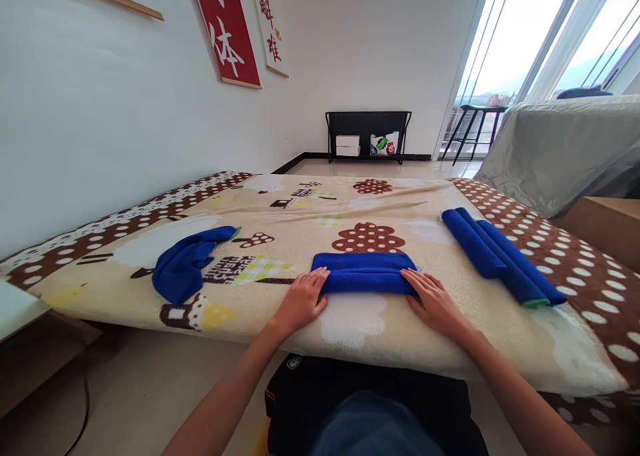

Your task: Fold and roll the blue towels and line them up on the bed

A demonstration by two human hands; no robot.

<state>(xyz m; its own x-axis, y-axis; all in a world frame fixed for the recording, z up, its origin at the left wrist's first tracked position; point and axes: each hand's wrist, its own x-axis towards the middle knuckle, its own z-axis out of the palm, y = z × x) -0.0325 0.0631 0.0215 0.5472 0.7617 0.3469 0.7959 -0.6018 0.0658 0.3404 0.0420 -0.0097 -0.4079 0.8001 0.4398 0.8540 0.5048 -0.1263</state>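
Note:
On the patterned blanket, a blue cloth lies folded into a flat strip with a crease along its length. My left hand rests on its left end, fingers stretched out. At the right end my right hand lies with its fingers extended over the cloth's edge. Farther right are rolled blue cloths side by side, one with a green edge. A crumpled blue cloth sits to the left, touched by neither hand.
Beyond the blanket, a black rack with white boxes stands by the far wall. A covered piece of furniture and a cardboard box are at the right. A pale tabletop is at the left edge.

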